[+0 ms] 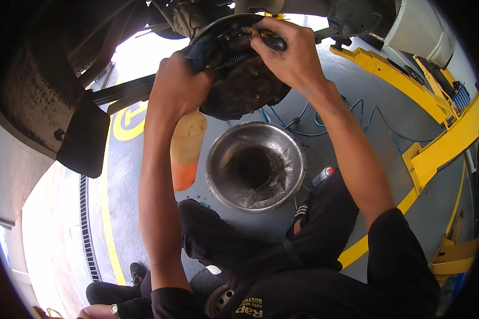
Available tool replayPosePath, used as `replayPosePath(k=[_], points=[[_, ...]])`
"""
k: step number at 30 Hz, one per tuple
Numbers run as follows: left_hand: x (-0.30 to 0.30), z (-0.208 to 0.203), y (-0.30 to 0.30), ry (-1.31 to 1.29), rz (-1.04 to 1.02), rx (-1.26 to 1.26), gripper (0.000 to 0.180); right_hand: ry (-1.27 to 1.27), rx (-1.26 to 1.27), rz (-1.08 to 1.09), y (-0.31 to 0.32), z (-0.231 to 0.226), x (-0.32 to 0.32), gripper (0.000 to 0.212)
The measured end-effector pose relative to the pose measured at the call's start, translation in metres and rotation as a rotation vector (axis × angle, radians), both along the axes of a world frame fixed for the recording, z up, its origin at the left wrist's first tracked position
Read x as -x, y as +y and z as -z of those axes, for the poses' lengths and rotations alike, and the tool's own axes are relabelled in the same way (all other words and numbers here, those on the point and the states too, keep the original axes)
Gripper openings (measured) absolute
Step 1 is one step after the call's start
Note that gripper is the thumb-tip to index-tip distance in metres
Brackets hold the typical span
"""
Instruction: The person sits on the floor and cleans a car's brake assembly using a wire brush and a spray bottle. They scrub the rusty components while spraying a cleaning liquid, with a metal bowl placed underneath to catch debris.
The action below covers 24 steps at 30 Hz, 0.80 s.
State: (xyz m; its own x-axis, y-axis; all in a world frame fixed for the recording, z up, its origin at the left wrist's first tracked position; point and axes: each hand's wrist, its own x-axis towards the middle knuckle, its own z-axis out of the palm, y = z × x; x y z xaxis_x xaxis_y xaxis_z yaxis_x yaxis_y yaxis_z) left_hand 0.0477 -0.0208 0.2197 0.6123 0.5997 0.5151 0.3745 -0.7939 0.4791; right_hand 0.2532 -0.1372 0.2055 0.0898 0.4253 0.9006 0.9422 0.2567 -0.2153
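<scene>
In front of me hangs a dirty drum brake assembly [247,87], with a coil spring [239,59] showing across it. My left hand [182,85] is closed around the neck of a translucent spray bottle [187,143] with orange liquid at its bottom; its dark head, blurred, points at the brake. My right hand [290,50] grips a tool with a black and yellow handle [274,41] at the brake's upper right. The tool's working end is hard to make out. Below the brake stands a round metal basin [215,183], dark and wet inside.
Yellow lift arms [399,80] reach in from the right. A blue hose [364,109] loops over the grey floor behind the basin. A spray can [323,175] stands by my right leg. A wheel [218,300] lies beneath me, and another person's arm [98,311] shows at lower left.
</scene>
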Motion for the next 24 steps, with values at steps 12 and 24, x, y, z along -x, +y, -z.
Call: replayPosePath(k=[12,24], points=[[-0.042,-0.044,-0.010,0.182,-0.015,-0.099,0.042,0.391,-0.104,0.013,-0.043,0.018,-0.032,0.021],[-0.051,-0.036,-0.001,0.145,-0.008,-0.178,0.042,0.340,-0.165,0.201,-0.014,0.008,-0.007,0.021]])
